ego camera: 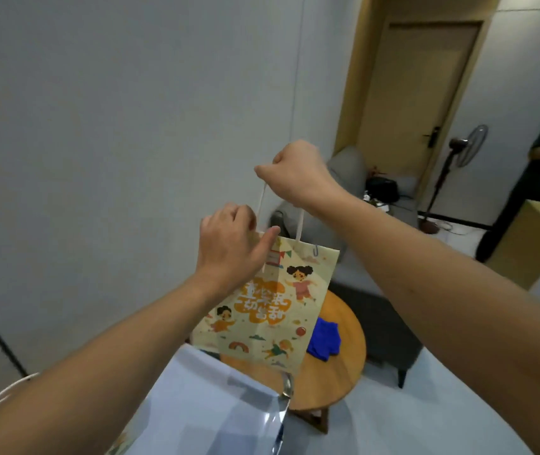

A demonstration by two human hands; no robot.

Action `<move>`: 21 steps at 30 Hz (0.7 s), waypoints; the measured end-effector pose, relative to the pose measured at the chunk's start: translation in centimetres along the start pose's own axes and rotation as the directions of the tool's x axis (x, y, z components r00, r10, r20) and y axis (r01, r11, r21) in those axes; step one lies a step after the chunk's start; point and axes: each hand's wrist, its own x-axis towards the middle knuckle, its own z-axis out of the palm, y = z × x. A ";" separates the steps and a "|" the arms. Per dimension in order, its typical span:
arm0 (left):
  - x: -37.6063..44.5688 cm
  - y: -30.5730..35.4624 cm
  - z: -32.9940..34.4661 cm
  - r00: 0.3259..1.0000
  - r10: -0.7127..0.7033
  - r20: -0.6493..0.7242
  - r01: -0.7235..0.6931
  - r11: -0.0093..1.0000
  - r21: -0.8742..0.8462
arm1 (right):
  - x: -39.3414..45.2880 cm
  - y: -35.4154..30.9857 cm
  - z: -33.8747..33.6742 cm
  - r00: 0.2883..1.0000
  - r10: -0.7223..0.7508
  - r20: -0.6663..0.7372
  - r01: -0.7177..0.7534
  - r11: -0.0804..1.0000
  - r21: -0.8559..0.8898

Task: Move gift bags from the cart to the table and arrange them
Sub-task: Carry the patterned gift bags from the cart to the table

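Left of the gift bag (262, 303), its top edge is pinched by the left hand (229, 244). The bag is held up in the air above the round wooden counter (344, 366). Above the bag, the white handle (300, 229) is gripped in the fisted right hand (295, 175). It is judged light, thin and easily creased, best carried by its handles.
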 end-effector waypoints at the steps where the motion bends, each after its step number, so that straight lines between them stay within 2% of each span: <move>1: 0.4 2.1 1.3 1.000 0.009 0.008 -0.009 1.000 -0.026 | -0.7 1.4 -1.8 0.999 0.035 -0.038 -0.036 0.999 -0.031; 6: 0.5 10.3 6.8 0.997 0.062 0.055 -0.055 0.991 -0.120 | -4.5 7.2 -8.3 0.975 0.145 -0.170 -0.163 0.982 -0.100; 10: -1.2 19.1 10.4 0.979 0.185 0.085 -0.164 0.964 -0.210 | -8.6 13.8 -13.5 0.936 0.258 -0.239 -0.290 0.951 -0.108; 13: -3.3 26.7 13.2 0.954 0.240 0.181 -0.200 0.956 -0.215 | -12.6 19.4 -17.5 0.887 0.337 -0.317 -0.382 0.919 -0.092; 17: -7.5 38.2 16.5 0.889 0.309 0.338 -0.217 0.934 -0.283 | -19.2 28.1 -23.7 0.813 0.448 -0.371 -0.500 0.865 -0.050; 21: -12.3 49.2 20.0 0.793 0.387 0.471 -0.198 0.894 -0.402 | -26.2 36.7 -29.4 0.731 0.555 -0.397 -0.613 0.790 -0.026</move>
